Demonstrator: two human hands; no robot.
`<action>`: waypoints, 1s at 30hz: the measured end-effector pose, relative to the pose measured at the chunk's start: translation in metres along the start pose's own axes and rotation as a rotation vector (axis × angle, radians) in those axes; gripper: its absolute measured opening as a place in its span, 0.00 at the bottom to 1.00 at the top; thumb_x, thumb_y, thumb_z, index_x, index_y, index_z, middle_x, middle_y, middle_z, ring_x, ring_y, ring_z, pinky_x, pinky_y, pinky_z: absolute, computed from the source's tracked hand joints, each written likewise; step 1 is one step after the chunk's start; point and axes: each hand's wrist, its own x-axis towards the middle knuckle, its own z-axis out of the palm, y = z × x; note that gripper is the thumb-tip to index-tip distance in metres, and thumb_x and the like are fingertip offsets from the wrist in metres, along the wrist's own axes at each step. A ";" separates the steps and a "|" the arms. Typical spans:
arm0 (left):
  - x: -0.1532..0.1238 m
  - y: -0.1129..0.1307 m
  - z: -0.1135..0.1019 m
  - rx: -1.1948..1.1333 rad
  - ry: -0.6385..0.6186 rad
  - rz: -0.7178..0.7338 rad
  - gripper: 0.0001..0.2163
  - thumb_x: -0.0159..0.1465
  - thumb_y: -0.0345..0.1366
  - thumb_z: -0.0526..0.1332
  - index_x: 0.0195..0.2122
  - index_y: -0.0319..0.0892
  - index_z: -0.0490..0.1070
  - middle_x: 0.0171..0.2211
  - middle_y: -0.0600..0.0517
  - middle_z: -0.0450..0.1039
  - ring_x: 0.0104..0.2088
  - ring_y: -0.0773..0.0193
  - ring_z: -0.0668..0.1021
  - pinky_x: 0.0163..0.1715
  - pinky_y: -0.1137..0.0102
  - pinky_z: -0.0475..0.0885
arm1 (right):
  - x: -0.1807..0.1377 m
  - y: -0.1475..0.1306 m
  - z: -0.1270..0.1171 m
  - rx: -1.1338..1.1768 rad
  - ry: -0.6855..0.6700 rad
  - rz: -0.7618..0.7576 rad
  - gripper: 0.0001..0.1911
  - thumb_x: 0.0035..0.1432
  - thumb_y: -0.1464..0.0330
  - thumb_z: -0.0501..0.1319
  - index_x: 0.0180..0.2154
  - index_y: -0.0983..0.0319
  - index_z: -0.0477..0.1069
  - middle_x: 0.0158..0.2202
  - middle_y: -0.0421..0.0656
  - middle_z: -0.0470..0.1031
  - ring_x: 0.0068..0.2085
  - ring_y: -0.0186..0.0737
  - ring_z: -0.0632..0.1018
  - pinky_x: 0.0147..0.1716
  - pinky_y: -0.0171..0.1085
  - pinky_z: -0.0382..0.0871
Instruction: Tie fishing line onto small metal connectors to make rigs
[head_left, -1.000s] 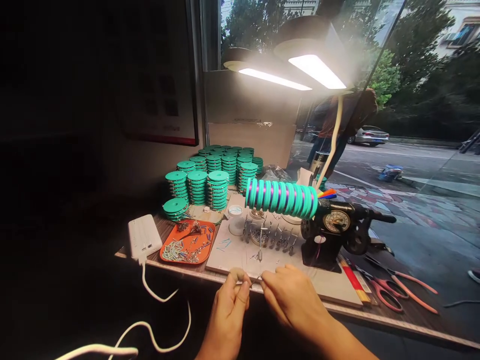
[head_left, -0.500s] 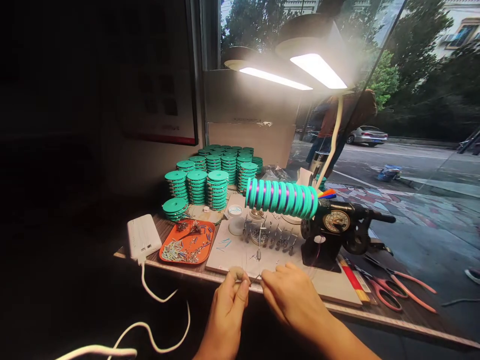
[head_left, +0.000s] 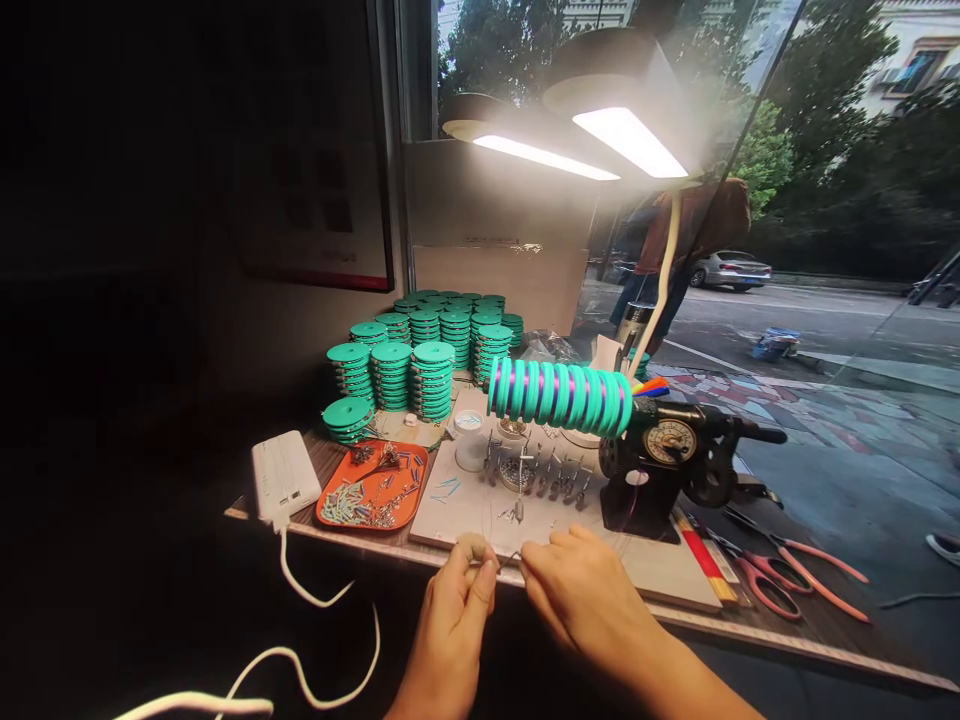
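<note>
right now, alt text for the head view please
A person's left hand and right hand hold a thin dark piece between them at a table edge; beyond are a black machine bearing green spools, an orange parts tray and stacked green spools.

The held piece (head_left: 510, 560) is dark, spools (head_left: 433, 384) teal, the tray (head_left: 406, 512) orange.

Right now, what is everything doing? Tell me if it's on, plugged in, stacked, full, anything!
Left hand, pinching a thin dark piece
Right hand, closed on the piece's other end
Lamp, lit
White box, cable plugged in
Orange tray, holding small parts
Green discs, standing in stacks
Green rings, side by side on the black machine
Pliers, handles spread apart
Scissors, lying down
</note>
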 end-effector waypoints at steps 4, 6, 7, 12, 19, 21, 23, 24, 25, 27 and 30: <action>0.001 0.000 0.000 -0.003 -0.005 0.006 0.11 0.61 0.44 0.52 0.28 0.42 0.62 0.19 0.59 0.53 0.22 0.69 0.58 0.22 0.74 0.54 | 0.000 0.000 0.000 -0.001 -0.025 0.014 0.14 0.55 0.73 0.45 0.21 0.61 0.61 0.15 0.40 0.68 0.18 0.35 0.65 0.24 0.36 0.48; 0.001 0.000 0.000 -0.005 -0.016 0.009 0.11 0.62 0.44 0.51 0.29 0.42 0.62 0.19 0.59 0.53 0.21 0.69 0.57 0.21 0.74 0.53 | 0.000 0.001 0.000 -0.002 -0.032 0.012 0.13 0.55 0.73 0.46 0.21 0.61 0.61 0.16 0.40 0.68 0.19 0.35 0.66 0.24 0.36 0.48; 0.001 0.000 0.000 -0.003 -0.016 0.007 0.11 0.61 0.44 0.51 0.29 0.42 0.62 0.19 0.59 0.53 0.21 0.69 0.57 0.21 0.74 0.53 | 0.000 0.001 0.000 -0.002 -0.037 0.009 0.14 0.55 0.73 0.46 0.21 0.61 0.61 0.16 0.40 0.68 0.19 0.35 0.66 0.24 0.36 0.48; -0.001 0.004 -0.002 0.044 0.006 0.026 0.11 0.61 0.44 0.53 0.28 0.42 0.65 0.20 0.58 0.56 0.23 0.68 0.60 0.23 0.74 0.55 | -0.001 0.001 -0.002 -0.026 -0.058 -0.018 0.15 0.57 0.72 0.46 0.21 0.61 0.61 0.16 0.40 0.68 0.19 0.36 0.66 0.24 0.36 0.48; 0.004 0.005 0.007 -0.281 -0.118 -0.009 0.13 0.57 0.45 0.58 0.39 0.43 0.63 0.19 0.60 0.58 0.21 0.70 0.61 0.24 0.75 0.57 | -0.002 0.000 0.004 -0.010 -0.024 -0.081 0.15 0.58 0.71 0.47 0.21 0.61 0.63 0.17 0.41 0.69 0.20 0.37 0.65 0.24 0.37 0.48; 0.005 0.005 0.013 -0.494 -0.106 -0.028 0.13 0.53 0.43 0.63 0.36 0.43 0.64 0.21 0.59 0.61 0.23 0.71 0.63 0.26 0.75 0.59 | -0.003 0.000 0.008 0.041 -0.004 -0.084 0.16 0.59 0.70 0.45 0.22 0.61 0.63 0.18 0.41 0.69 0.21 0.37 0.65 0.23 0.37 0.49; 0.004 0.007 0.016 -0.666 -0.024 -0.065 0.12 0.51 0.41 0.65 0.27 0.41 0.64 0.20 0.59 0.59 0.22 0.72 0.61 0.25 0.75 0.59 | -0.006 -0.002 0.009 0.131 0.001 -0.031 0.16 0.61 0.68 0.44 0.24 0.61 0.63 0.19 0.40 0.68 0.22 0.37 0.65 0.22 0.35 0.50; 0.002 0.008 0.017 -0.732 -0.001 -0.089 0.13 0.51 0.42 0.65 0.23 0.41 0.62 0.19 0.59 0.56 0.21 0.73 0.59 0.24 0.75 0.58 | -0.008 -0.003 0.008 0.199 0.003 0.015 0.16 0.62 0.67 0.43 0.26 0.61 0.64 0.20 0.40 0.68 0.22 0.36 0.66 0.22 0.34 0.52; 0.000 0.009 0.016 -0.781 -0.004 -0.103 0.15 0.51 0.43 0.64 0.20 0.41 0.60 0.17 0.60 0.54 0.20 0.73 0.57 0.23 0.75 0.57 | -0.009 -0.004 0.006 0.277 0.007 0.067 0.16 0.62 0.66 0.44 0.27 0.61 0.64 0.21 0.40 0.68 0.23 0.35 0.67 0.23 0.33 0.53; -0.003 0.012 0.012 -0.818 -0.078 -0.084 0.18 0.50 0.45 0.64 0.17 0.41 0.58 0.16 0.59 0.51 0.19 0.72 0.56 0.22 0.74 0.57 | -0.012 -0.007 0.002 0.429 0.025 0.146 0.15 0.63 0.64 0.44 0.30 0.61 0.64 0.22 0.40 0.68 0.24 0.34 0.68 0.24 0.32 0.56; -0.005 0.013 0.001 -0.716 -0.201 -0.056 0.18 0.48 0.47 0.65 0.15 0.41 0.60 0.17 0.57 0.54 0.21 0.70 0.58 0.24 0.72 0.58 | -0.012 -0.008 -0.001 0.546 0.042 0.164 0.16 0.62 0.62 0.46 0.28 0.61 0.64 0.23 0.40 0.68 0.25 0.34 0.68 0.25 0.32 0.58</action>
